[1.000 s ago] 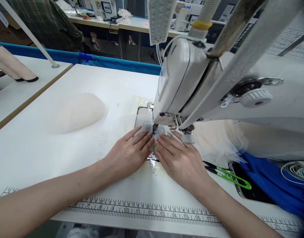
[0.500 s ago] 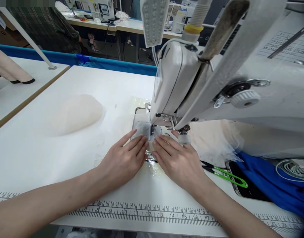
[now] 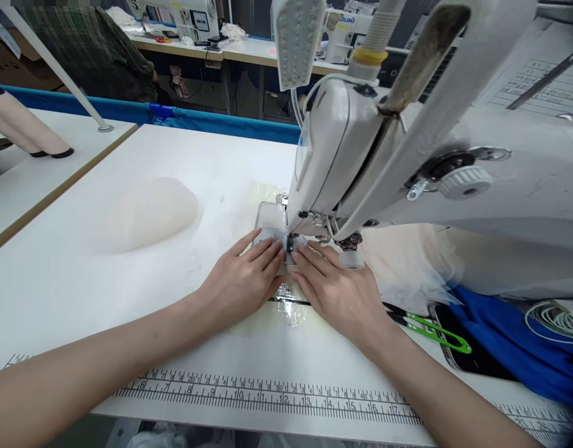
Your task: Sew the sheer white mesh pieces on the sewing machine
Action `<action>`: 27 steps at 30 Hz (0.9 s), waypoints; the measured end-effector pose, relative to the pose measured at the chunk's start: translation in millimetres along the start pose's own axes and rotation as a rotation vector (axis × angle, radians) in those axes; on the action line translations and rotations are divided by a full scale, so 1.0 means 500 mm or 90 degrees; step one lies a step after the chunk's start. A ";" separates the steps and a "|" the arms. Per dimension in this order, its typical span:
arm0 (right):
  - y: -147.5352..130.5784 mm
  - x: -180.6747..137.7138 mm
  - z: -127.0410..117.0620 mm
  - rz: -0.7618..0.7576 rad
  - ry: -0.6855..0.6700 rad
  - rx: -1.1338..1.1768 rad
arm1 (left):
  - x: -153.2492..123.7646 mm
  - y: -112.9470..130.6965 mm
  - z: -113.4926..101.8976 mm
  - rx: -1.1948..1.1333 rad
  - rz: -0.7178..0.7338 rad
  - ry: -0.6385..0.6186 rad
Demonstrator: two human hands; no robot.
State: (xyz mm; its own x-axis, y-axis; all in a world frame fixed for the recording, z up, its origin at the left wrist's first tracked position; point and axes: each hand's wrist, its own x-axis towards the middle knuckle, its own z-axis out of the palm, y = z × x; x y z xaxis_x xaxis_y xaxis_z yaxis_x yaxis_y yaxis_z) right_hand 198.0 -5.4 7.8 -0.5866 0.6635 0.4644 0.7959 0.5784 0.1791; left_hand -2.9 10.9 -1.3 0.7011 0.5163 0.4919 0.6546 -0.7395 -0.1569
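Observation:
My left hand (image 3: 242,274) lies flat, fingers stretched out, on the bed just left of the presser foot (image 3: 290,241) of a white sewing machine (image 3: 333,137). On the other side, my right hand (image 3: 340,283) rests with its fingers extended and fingertips close to the foot. Both hands are open and press down near the clear plate cover (image 3: 270,218). Any thin fabric under the fingers is too sheer and too covered to make out. Shiny clear tape (image 3: 288,311) shows between the wrists.
A sheer beige fabric piece (image 3: 160,208) lies on the white table at left. Right of the needle area are a sheer fabric pile (image 3: 407,261), green thread snips (image 3: 438,333), a phone (image 3: 486,361) and blue cloth (image 3: 496,336). A printed ruler (image 3: 267,398) runs along the front edge.
Both hands have slid slightly forward, bringing the fingertips closer to the presser foot. The whole view has shifted a little; the fabric piece at left stays where it lay.

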 end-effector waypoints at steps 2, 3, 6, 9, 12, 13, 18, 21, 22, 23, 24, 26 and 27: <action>0.004 -0.001 -0.001 -0.006 0.008 -0.002 | 0.003 -0.004 0.003 -0.001 -0.005 0.002; 0.005 -0.002 -0.002 -0.007 0.011 -0.003 | 0.004 -0.006 0.005 -0.002 -0.007 0.003; 0.006 -0.003 -0.006 -0.001 0.015 -0.001 | 0.005 -0.010 0.009 -0.009 -0.017 0.008; 0.006 -0.004 -0.010 0.013 0.007 0.009 | 0.002 -0.015 0.012 -0.036 -0.049 0.006; 0.011 -0.005 -0.011 0.014 0.012 0.022 | -0.004 -0.021 0.017 -0.054 -0.099 -0.024; 0.013 -0.006 -0.010 0.012 0.022 0.024 | -0.005 -0.025 0.018 -0.055 -0.108 -0.039; 0.007 -0.012 -0.014 0.018 0.069 0.142 | 0.007 -0.062 -0.027 -0.121 -0.175 -0.124; -0.011 -0.003 -0.035 0.047 0.035 0.341 | 0.018 -0.100 -0.102 -0.354 -0.245 -0.254; -0.018 0.005 -0.045 0.066 -0.005 0.402 | 0.019 -0.113 -0.129 -0.454 -0.235 -0.306; -0.025 0.015 -0.055 0.083 -0.061 0.462 | 0.019 -0.124 -0.154 -0.539 -0.216 -0.343; -0.031 0.029 -0.065 0.093 -0.125 0.526 | 0.018 -0.134 -0.175 -0.602 -0.200 -0.370; -0.043 0.062 -0.079 0.089 -0.253 0.678 | 0.011 -0.149 -0.207 -0.671 -0.189 -0.393; -0.050 0.081 -0.083 0.094 -0.300 0.760 | 0.006 -0.155 -0.217 -0.687 -0.200 -0.394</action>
State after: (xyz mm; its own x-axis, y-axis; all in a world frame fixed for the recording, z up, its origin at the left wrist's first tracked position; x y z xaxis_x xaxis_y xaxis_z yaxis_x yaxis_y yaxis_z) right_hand 160.9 -12.7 58.3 -0.6952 0.7185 0.0202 0.3756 0.3872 -0.8420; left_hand -82.2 23.0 105.5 0.7635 0.6299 -0.1428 0.4590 -0.3737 0.8060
